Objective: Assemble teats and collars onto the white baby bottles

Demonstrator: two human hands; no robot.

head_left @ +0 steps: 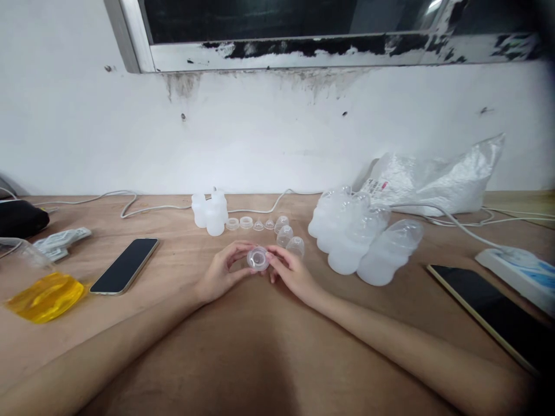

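Between both hands is a clear round baby bottle collar [258,259], its circular face turned toward me, with what looks like a nipple inside it. My left hand [224,270] grips its left edge with thumb and fingers. On the right edge, the thumb and fingers of my right hand [291,270] close on the same collar. Just beyond the hands lie loose collars [246,222], clear nipples [258,225] and several dome caps [296,247] in a row. Frosted white bottles [214,216] without caps stand to the left of that row.
Several capped bottles [344,254] are grouped at the right, before a plastic bag [437,182]. Phones lie left [125,266] and right [485,312]; a power strip [520,271] sits far right. A yellow pouch [45,296] is at left. A white cable [277,202] runs along the wall.
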